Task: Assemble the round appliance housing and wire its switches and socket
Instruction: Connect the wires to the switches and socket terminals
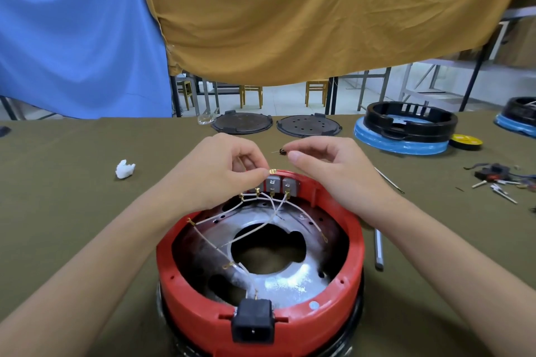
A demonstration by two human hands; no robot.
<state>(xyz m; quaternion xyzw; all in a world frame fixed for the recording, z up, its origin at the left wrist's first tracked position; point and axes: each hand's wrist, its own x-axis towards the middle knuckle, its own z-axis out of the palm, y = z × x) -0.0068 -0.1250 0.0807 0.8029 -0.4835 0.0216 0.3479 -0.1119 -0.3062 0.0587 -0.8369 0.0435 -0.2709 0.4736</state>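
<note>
A round red housing (352,266) stands upside down on the green cloth in front of me, with a metal plate (293,275) inside. Grey switches (280,184) line its far rim, and white wires (261,226) with brass terminals run from them. A black socket (253,323) sits in the near rim. My left hand (220,171) pinches a brass terminal (272,171) at the top of the switches. My right hand (327,171) hovers just right of it and pinches a small dark part (282,151) with thin leads between its fingertips.
Two dark round lids (242,123) (309,124) lie at the far edge. A black housing ring on a blue base (406,136) and yellow tape (467,141) sit far right. Loose terminals and a black switch (493,175) lie right. A grey tool (378,249) lies beside the housing; white tissue (124,169) left.
</note>
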